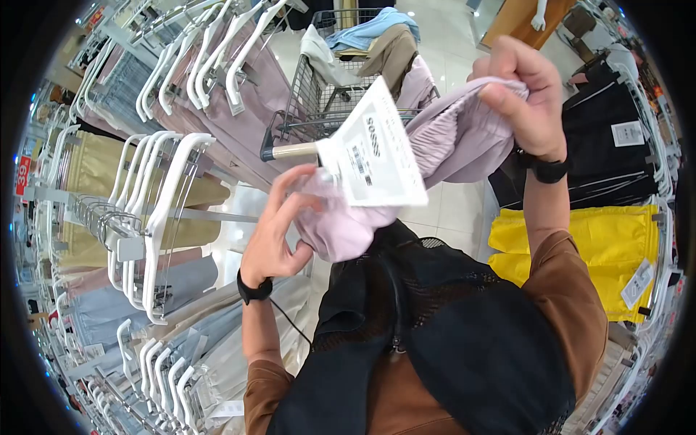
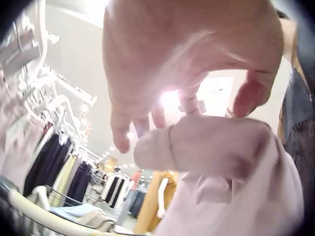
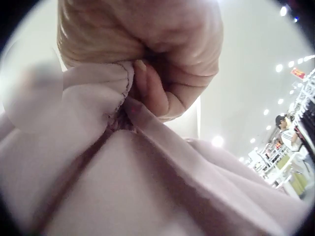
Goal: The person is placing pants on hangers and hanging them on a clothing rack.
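Head view, with both wrist views. I take the shopping cart [image 1: 313,101] as the reference for every position.

**Right hand** [image 1: 518,87]: raised to the right of the cart, fingers curled tight. It pinches the gathered waistband of a lilac garment [image 1: 464,138]. The right wrist view confirms this: the right hand [image 3: 142,44] is a closed fist, with the seam of the lilac garment [image 3: 147,187] caught between thumb and fingers.

**Left hand** [image 1: 279,232]: below the cart's handle, nearer the person. Its fingers are spread and nearly straight, with the tips against the lower, bunched end of the garment. In the left wrist view I see the left hand [image 2: 187,54] splayed over the rolled fabric of the lilac garment [image 2: 221,167], the thumb beside it. I cannot tell how firmly the hand presses.

**Garment**: it hangs in the air between the two hands, in front of the cart and partly covering it, sloping up towards the right hand. A white paper tag [image 1: 373,148] printed with a barcode lies across its middle, just over the cart's handle.

**Surroundings**: rows of white hangers [image 1: 156,217] carrying pale clothes stand left of the cart. Black clothes [image 1: 616,145] and a yellow garment [image 1: 580,246] hang well to its right. More clothes are heaped inside the cart.
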A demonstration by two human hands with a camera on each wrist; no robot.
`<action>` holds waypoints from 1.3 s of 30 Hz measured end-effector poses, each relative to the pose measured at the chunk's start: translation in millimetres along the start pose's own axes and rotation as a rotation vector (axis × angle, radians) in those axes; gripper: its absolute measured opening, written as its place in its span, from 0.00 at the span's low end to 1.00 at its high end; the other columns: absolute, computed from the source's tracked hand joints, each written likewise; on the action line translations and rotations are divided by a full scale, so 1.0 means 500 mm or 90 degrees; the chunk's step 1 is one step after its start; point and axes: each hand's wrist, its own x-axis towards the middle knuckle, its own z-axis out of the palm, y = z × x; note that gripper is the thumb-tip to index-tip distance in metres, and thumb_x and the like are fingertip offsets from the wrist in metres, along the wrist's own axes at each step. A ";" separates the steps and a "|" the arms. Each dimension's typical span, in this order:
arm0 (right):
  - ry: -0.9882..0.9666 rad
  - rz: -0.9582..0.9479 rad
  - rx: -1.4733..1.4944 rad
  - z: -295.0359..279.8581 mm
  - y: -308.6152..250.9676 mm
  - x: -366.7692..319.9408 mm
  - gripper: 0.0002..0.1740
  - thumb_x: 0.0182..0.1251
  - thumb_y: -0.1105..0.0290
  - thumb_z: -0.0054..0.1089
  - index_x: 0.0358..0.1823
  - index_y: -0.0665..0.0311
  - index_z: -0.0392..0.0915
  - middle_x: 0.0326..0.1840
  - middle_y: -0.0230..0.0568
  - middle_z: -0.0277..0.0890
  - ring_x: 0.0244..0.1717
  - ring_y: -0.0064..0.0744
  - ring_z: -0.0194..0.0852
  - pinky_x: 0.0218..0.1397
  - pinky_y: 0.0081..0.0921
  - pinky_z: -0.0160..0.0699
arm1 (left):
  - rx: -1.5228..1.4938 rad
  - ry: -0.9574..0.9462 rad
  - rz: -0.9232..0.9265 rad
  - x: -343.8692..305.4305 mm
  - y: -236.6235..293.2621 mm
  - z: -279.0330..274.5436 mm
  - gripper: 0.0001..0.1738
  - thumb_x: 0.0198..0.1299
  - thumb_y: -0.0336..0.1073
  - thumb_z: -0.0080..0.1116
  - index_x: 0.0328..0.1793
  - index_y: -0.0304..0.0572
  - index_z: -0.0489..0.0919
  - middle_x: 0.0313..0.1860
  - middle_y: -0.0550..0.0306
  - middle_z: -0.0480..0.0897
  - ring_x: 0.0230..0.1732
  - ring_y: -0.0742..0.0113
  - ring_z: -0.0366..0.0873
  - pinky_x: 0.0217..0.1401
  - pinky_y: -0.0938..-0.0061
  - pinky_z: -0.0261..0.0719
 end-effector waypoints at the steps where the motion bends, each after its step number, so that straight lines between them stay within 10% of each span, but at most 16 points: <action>1: 0.005 -0.020 0.020 -0.002 -0.013 0.007 0.16 0.64 0.71 0.65 0.27 0.62 0.64 0.25 0.25 0.61 0.28 0.15 0.58 0.32 0.17 0.58 | -0.161 -0.036 -0.012 0.012 0.006 0.007 0.28 0.27 0.25 0.55 0.44 0.38 0.74 0.67 0.44 0.67 0.69 0.39 0.64 0.71 0.55 0.62; 6: 0.057 -0.030 -0.040 -0.022 -0.022 0.037 0.16 0.62 0.70 0.68 0.23 0.61 0.68 0.18 0.25 0.66 0.21 0.15 0.61 0.24 0.20 0.61 | -0.342 -0.066 -0.069 0.068 0.015 0.076 0.34 0.38 0.30 0.64 0.59 0.42 0.73 0.45 0.62 0.81 0.35 0.70 0.75 0.38 0.77 0.66; 10: 0.064 0.051 -0.006 -0.047 -0.010 0.055 0.20 0.65 0.74 0.65 0.22 0.58 0.61 0.20 0.18 0.55 0.23 0.09 0.51 0.25 0.14 0.54 | -0.264 -0.148 0.006 0.072 0.044 0.075 0.16 0.50 0.30 0.68 0.46 0.37 0.79 0.35 0.57 0.82 0.33 0.65 0.76 0.40 0.70 0.71; 16: 0.092 0.055 -0.070 -0.081 0.024 0.011 0.18 0.65 0.75 0.64 0.23 0.58 0.62 0.21 0.17 0.56 0.25 0.08 0.51 0.27 0.13 0.55 | -0.177 -0.077 -0.047 0.059 0.039 0.040 0.04 0.59 0.23 0.58 0.38 0.31 0.74 0.46 0.45 0.82 0.43 0.55 0.78 0.49 0.69 0.75; 21: 0.128 0.134 -0.104 -0.084 0.004 -0.012 0.14 0.63 0.71 0.64 0.24 0.61 0.67 0.21 0.22 0.64 0.24 0.15 0.61 0.30 0.20 0.63 | -0.124 0.043 0.064 0.061 0.075 0.017 0.04 0.57 0.20 0.56 0.36 0.34 0.73 0.47 0.46 0.83 0.44 0.54 0.80 0.51 0.66 0.77; 23: 0.057 -0.029 -0.351 -0.079 0.027 -0.022 0.14 0.65 0.69 0.64 0.32 0.62 0.65 0.29 0.24 0.58 0.29 0.18 0.53 0.33 0.17 0.57 | -0.084 0.004 0.163 0.057 0.094 0.002 0.06 0.54 0.18 0.56 0.36 0.34 0.74 0.44 0.47 0.83 0.41 0.53 0.80 0.50 0.66 0.78; 29: -0.025 0.048 -0.427 -0.020 0.075 -0.039 0.11 0.66 0.68 0.63 0.40 0.68 0.72 0.28 0.36 0.69 0.31 0.22 0.65 0.36 0.19 0.66 | -0.144 -0.035 0.331 0.064 0.164 0.000 0.10 0.52 0.24 0.65 0.39 0.32 0.75 0.36 0.47 0.80 0.33 0.52 0.80 0.32 0.65 0.78; 33: -0.067 -0.116 -0.388 0.070 0.118 -0.048 0.12 0.67 0.69 0.60 0.49 0.67 0.79 0.51 0.43 0.78 0.52 0.38 0.77 0.57 0.33 0.74 | -0.168 -0.030 0.310 0.079 0.180 -0.017 0.10 0.54 0.24 0.64 0.39 0.32 0.75 0.36 0.48 0.80 0.32 0.53 0.80 0.30 0.69 0.77; 39: -0.315 0.053 0.330 0.194 0.127 -0.098 0.21 0.74 0.59 0.53 0.51 0.72 0.78 0.49 0.44 0.81 0.50 0.34 0.76 0.58 0.31 0.71 | -0.165 0.000 0.249 0.122 0.176 -0.065 0.08 0.53 0.20 0.61 0.37 0.32 0.74 0.33 0.48 0.79 0.32 0.53 0.78 0.34 0.69 0.76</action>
